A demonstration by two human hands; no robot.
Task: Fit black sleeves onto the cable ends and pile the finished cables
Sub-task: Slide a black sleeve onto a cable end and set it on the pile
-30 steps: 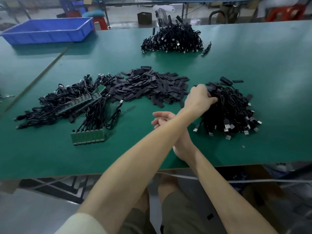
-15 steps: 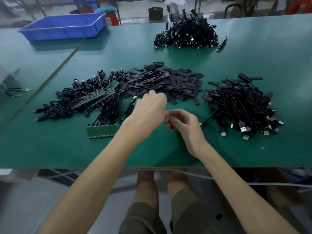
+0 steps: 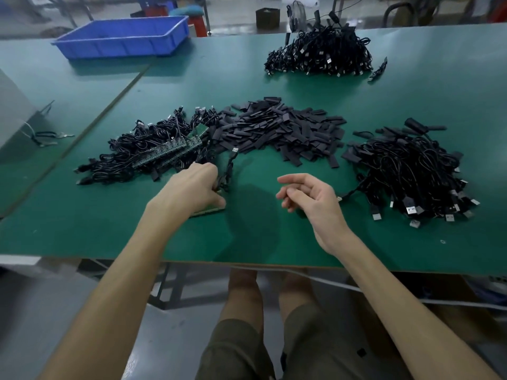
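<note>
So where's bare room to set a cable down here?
Bare green tabletop between the left hand and right hand, and behind the flat black sleeve heap toward the blue plastic bin. Crowded: black cable piles flank that heap.

Sleeves (image 3: 277, 130) lie between two cable heaps (image 3: 142, 152) (third (image 3: 321, 54) behind).

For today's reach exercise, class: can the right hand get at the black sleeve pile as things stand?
Probably yes: the right hand hovers, fingers loose, just short of the sleeve pile, with only bare table between them.
</note>
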